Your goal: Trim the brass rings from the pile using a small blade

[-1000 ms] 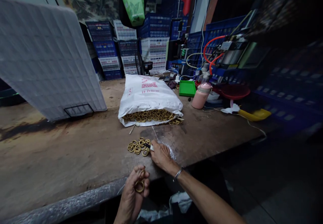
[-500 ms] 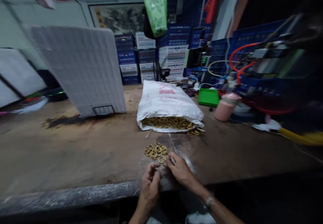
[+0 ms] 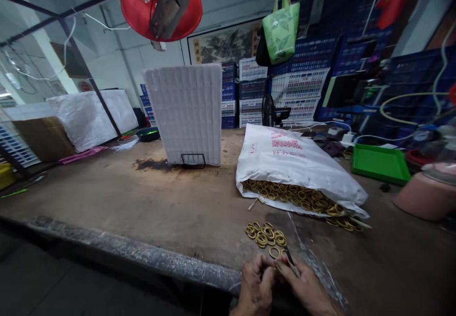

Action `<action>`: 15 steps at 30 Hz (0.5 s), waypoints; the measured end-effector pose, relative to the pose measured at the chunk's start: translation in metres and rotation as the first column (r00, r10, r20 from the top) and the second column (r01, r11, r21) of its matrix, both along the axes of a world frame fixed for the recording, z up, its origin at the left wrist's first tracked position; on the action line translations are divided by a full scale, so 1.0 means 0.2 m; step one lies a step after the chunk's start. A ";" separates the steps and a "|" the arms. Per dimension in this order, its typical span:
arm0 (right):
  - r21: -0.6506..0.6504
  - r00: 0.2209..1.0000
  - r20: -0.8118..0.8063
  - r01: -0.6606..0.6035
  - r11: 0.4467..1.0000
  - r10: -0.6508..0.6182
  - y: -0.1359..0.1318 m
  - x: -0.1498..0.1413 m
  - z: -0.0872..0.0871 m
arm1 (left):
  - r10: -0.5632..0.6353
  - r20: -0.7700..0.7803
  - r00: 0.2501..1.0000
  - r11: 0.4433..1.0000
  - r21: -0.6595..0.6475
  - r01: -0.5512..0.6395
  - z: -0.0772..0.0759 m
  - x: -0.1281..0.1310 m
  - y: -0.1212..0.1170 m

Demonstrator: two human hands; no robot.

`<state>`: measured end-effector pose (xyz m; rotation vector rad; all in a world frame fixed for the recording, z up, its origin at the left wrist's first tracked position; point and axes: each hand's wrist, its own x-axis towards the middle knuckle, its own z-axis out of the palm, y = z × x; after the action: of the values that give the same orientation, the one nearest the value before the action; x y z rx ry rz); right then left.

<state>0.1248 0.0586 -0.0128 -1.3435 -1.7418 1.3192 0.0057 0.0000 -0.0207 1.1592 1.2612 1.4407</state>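
Note:
At the table's front edge, my left hand [image 3: 256, 282] is closed, thumb against fingers; what it pinches, if anything, is hidden. Right beside it, my right hand [image 3: 308, 285] grips a slim tool [image 3: 289, 258] with a dark, narrow end pointing up and away; its exact kind is not clear. The fingertips of both hands meet or nearly meet. Just beyond them lies a small pile of brass-coloured rings [image 3: 265, 234], with a loose ring [image 3: 274, 252] nearest my fingers. Farther back, a white woven sack [image 3: 281, 164] lies on its side, its mouth full of similar rings.
A white ribbed panel [image 3: 188, 116] stands upright in a black wire holder [image 3: 193, 160]. On the right are a green tray [image 3: 381, 163] and a pink container [image 3: 429, 195]. A red lamp [image 3: 162, 7] and a green bag [image 3: 281, 33] hang overhead. Stacked crates [image 3: 299, 85] stand behind.
The view has swung left, so the tabletop things appear farther right. My right hand has drawn back from the rings to my left hand, and the slim tool now shows in it.

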 end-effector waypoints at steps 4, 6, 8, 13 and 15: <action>0.019 0.995 0.070 -0.078 0.997 0.076 0.01 -0.01 0.02 | 0.068 0.075 0.995 0.993 -0.097 -0.061 0.04 0.00 0.02; 0.008 0.994 0.066 -0.087 0.996 0.087 0.02 -0.01 0.01 | 0.072 0.111 0.991 0.990 -0.132 -0.057 0.07 0.00 0.02; -0.005 0.995 0.046 -0.089 0.996 0.089 0.03 -0.01 -0.01 | 0.070 0.122 0.990 0.988 -0.147 -0.052 0.10 0.00 0.02; -0.067 0.999 -0.035 0.024 0.997 -0.026 0.03 0.00 -0.08 | 0.034 0.239 0.970 0.989 -0.145 0.001 0.10 0.02 0.01; -0.109 0.995 -0.098 0.011 0.994 -0.022 0.01 -0.01 -0.09 | 0.017 0.333 0.943 0.987 -0.159 0.039 0.09 0.03 0.02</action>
<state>0.1227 0.0615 -0.0317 -1.3241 -1.6096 1.4637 0.0113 0.0035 -0.0033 0.7722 1.1073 1.4255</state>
